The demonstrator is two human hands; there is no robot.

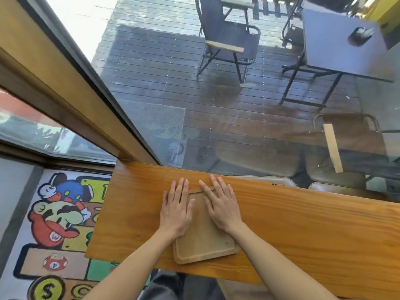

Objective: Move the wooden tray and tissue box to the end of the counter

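Two bare hands lie flat on a wooden tray [203,241] that rests on the orange-brown tabletop [303,230], near its left end. The tray is pale, unvarnished-looking wood, lighter and greyer than the glossy grained board beneath it, roughly rectangular with rounded corners and a shallow groove running just inside its rim; the near edge and its two corners are fully visible, while the far part is largely covered by the hands. It sits slightly skewed to the board's long edge, its near side close to the board's front edge. The left hand [176,213] is palm down on the tray's left side, fingers [180,191] stretched out and spread, reaching up to the far rim, with the thumb lying inward on the tray's surface. The right hand [220,207] is likewise palm down on the right side, fingers extended and slightly fanned, their tips passing over the far rim onto the tabletop. Neither hand curls around anything; both are open and pressing flat. Beyond the board is a window [216,105] onto a dark wooden deck with a folding chair [227,37] and a table [337,46]. Left of the board, a cartoon mural [58,215] covers the floor.
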